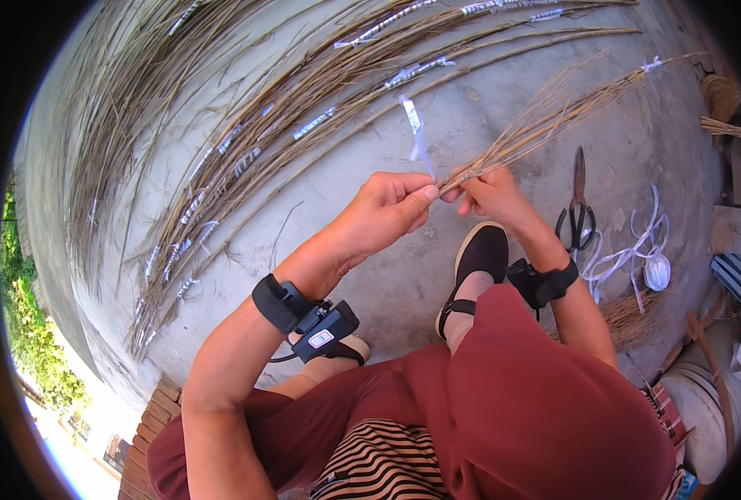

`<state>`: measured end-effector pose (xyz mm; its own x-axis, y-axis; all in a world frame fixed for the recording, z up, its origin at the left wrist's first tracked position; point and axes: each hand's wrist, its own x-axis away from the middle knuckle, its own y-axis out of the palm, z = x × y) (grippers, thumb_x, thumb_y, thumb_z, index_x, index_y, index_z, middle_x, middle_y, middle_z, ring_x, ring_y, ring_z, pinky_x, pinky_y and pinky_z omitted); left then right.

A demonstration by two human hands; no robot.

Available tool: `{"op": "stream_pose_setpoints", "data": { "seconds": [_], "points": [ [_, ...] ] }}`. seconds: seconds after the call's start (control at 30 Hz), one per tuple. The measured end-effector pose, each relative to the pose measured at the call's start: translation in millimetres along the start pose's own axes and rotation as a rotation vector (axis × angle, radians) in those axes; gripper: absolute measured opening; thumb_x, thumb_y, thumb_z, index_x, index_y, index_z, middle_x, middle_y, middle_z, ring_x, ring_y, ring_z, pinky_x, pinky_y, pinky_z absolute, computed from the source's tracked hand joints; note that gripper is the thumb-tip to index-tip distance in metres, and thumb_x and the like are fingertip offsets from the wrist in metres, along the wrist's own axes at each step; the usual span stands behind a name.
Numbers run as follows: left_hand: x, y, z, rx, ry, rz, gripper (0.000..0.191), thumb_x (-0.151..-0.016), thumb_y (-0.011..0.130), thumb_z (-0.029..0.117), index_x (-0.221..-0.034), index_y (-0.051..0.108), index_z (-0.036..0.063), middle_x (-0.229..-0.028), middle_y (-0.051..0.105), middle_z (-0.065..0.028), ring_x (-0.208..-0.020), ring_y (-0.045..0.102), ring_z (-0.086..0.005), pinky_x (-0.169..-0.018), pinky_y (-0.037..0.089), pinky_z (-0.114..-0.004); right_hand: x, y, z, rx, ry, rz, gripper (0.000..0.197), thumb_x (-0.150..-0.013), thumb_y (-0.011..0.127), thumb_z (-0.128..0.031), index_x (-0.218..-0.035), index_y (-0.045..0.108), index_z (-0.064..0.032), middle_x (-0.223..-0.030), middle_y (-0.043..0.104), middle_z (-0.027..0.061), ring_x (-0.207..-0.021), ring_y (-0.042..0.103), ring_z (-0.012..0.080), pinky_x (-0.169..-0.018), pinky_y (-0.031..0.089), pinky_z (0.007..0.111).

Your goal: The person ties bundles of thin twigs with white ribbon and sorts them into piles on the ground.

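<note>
My left hand (392, 203) pinches the near end of a thin bundle of dry twigs (533, 134) between thumb and fingers. A white plastic strip (415, 125) rises from the same spot. Close beside it, my right hand (486, 194) is under the bundle with curled fingers, partly hidden by the twigs; its exact hold cannot be told. White tie (651, 64) wraps the bundle's far end. Black-handled scissors (577, 212) lie on the concrete to the right of my right hand.
Long bundles of twigs (320, 75), wrapped in places with strip, cover the upper left floor. A ball of white strip (657, 272) with loose loops lies right, near a pile of fine brush (633, 319). My shoes (483, 253) are below my hands.
</note>
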<state>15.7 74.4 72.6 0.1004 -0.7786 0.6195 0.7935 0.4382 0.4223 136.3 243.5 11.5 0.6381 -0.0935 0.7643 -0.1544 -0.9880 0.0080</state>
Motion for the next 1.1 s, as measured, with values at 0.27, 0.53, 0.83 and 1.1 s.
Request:
{"op": "stream_pose_setpoints", "data": {
  "seconds": [0.27, 0.53, 0.83, 1.1],
  "points": [
    [-6.0, 0.5, -23.9, -0.316, 0.194, 0.202, 0.024, -0.094, 0.043, 0.016, -0.099, 0.060, -0.0004, -0.059, 0.043, 0.0017, -0.056, 0.036, -0.0058, -0.051, 0.033, -0.023, 45.7, 27.7, -61.5, 0.155, -0.554, 0.285, 0.023, -0.084, 0.061, -0.020, -0.088, 0.061, 0.0021, -0.069, 0.061, 0.0049, -0.054, 0.054, 0.0122, -0.052, 0.044, 0.025],
    [-4.7, -5.0, -20.9, -0.313, 0.223, 0.204, 0.019, -0.094, 0.042, 0.014, -0.086, 0.056, 0.0031, -0.062, 0.040, 0.0057, -0.057, 0.031, -0.0034, -0.049, 0.028, -0.020, 50.6, 25.7, -64.2, -0.197, -0.610, 0.011, 0.024, -0.094, 0.048, -0.020, -0.087, 0.058, 0.0012, -0.072, 0.058, 0.0048, -0.060, 0.053, 0.0086, -0.056, 0.043, 0.021],
    [2.5, -3.2, 23.8, 0.105, -0.138, 0.059, 0.030, -0.095, 0.044, 0.028, -0.088, 0.058, 0.0027, -0.058, 0.038, 0.0070, -0.047, 0.024, -0.0017, -0.042, 0.020, -0.019, 39.1, 4.4, -9.5, -0.914, -0.085, -0.074, 0.036, -0.095, 0.041, -0.025, -0.062, 0.037, -0.0116, -0.054, 0.037, -0.0033, -0.045, 0.029, 0.0054, -0.042, 0.025, 0.020],
    [9.5, 7.4, 12.6, 0.125, -0.168, 0.016, 0.036, -0.095, 0.042, 0.033, -0.079, 0.055, 0.0039, -0.051, 0.030, 0.0086, -0.044, 0.021, -0.0019, -0.039, 0.016, -0.020, -2.6, 12.5, -8.9, -1.131, 0.130, -0.069, 0.040, -0.092, 0.045, -0.026, -0.056, 0.030, -0.0183, -0.047, 0.026, -0.0075, -0.040, 0.022, 0.0045, -0.038, 0.019, 0.021]
  ]
}}
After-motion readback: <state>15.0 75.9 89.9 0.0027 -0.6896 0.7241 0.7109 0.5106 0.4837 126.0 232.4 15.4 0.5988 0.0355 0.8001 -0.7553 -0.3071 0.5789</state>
